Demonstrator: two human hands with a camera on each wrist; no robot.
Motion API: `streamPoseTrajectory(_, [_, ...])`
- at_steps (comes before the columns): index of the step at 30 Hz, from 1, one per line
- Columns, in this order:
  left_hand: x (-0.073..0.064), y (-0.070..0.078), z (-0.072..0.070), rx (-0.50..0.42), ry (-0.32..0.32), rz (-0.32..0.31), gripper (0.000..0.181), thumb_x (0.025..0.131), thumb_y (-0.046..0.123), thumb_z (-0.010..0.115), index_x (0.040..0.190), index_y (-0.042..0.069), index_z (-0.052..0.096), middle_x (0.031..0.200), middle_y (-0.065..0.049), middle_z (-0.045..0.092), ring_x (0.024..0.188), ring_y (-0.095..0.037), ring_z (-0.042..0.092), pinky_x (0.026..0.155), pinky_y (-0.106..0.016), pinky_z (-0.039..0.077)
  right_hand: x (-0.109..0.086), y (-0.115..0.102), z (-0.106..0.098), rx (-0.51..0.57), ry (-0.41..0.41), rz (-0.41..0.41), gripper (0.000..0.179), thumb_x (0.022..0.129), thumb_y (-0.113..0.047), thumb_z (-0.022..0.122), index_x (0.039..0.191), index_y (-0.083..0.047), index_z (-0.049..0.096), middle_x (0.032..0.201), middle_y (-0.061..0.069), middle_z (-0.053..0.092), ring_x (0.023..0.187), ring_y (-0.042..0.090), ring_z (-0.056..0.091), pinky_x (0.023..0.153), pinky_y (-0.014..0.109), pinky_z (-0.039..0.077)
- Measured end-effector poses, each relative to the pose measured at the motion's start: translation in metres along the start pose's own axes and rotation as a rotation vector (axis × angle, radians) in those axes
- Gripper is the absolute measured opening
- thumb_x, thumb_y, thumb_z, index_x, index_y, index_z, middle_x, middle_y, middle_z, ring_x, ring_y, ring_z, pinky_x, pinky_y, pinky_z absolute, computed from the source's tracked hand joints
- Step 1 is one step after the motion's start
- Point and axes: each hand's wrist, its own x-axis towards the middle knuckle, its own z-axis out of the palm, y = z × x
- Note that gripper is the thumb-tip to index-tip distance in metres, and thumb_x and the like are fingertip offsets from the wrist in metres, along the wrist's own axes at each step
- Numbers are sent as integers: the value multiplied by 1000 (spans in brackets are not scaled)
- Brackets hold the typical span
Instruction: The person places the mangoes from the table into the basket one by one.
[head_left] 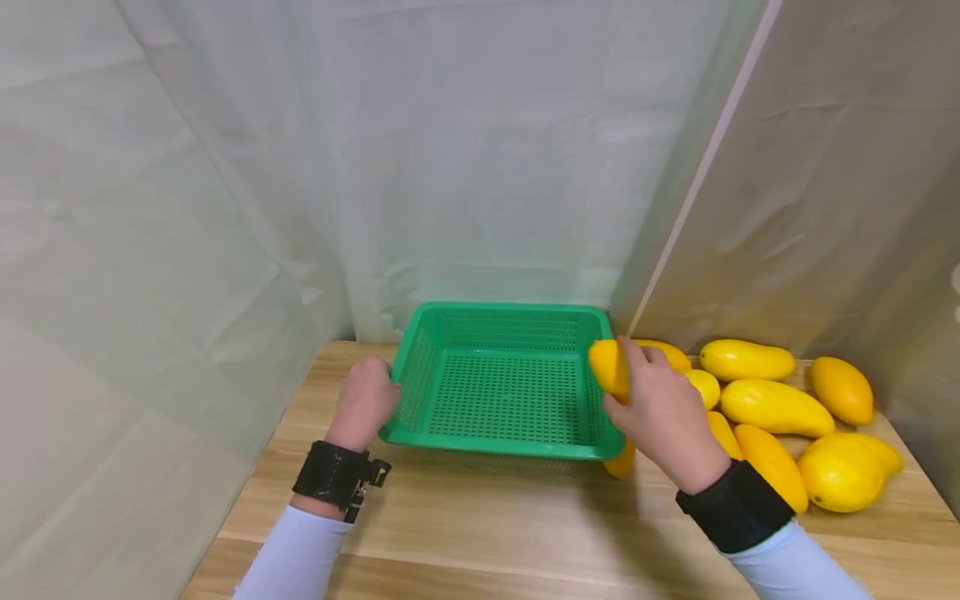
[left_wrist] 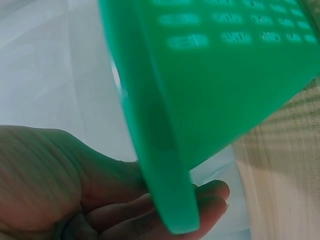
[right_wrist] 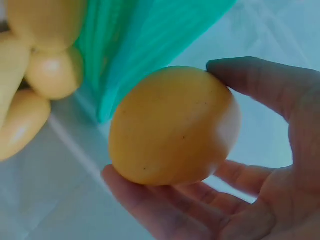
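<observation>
A green plastic basket (head_left: 517, 309) with slotted walls and bottom stands in the middle of the head view; its inside shows bare. My left hand (head_left: 365, 400) grips its left rim, and in the left wrist view the thumb and fingers lie on either side of that rim (left_wrist: 155, 105). At the basket's right rim, my right hand (head_left: 663, 408) holds a yellow mango (head_left: 609, 367). The right wrist view shows the thumb on one side of this mango (right_wrist: 175, 127) and the fingers curled round the other.
Several more mangoes (head_left: 776, 406) lie on the wooden table (head_left: 480, 525) to the right, some partly hidden by the right hand. One mango (head_left: 621, 461) shows beside the basket's near right corner. Pale sheeting (head_left: 487, 167) hangs behind and at both sides.
</observation>
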Motion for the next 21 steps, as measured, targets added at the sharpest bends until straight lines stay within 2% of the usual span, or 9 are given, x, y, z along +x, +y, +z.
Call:
streamPoseTrajectory(5, [-1,0,0,-13,-15,-8,14,88,11,55,85,-1,61,72,-13,59,56,-20,55,43,-26,43,21,-15,17,-17,-61,-139,73,75,-27,74,135,-4,41,116,22,56,56,20,53,52,33,49])
streamPoseTrajectory(10, [0,2,-1,-19,-21,-17,14,89,11,55,87,-2,61,73,-13,59,56,-20,56,42,-24,44,31,-22,33,-48,-150,-256,72,73,-26,77,134,-5,44,111,17,58,63,18,55,58,31,51])
streamPoseTrajectory(18, [-1,2,0,-19,-10,-22,14,88,11,56,88,-2,61,73,-13,59,56,-20,56,42,-24,44,32,-28,51,-127,-367,-332,67,74,-23,75,133,-10,47,109,10,58,68,17,54,57,29,48])
streamPoseTrajectory(21, [-2,2,-1,-15,-12,-26,14,88,11,56,88,-2,61,73,-13,59,56,-20,56,41,-24,44,31,-29,57,-140,-425,-357,64,74,-21,74,132,-12,48,108,7,59,71,16,53,63,29,49])
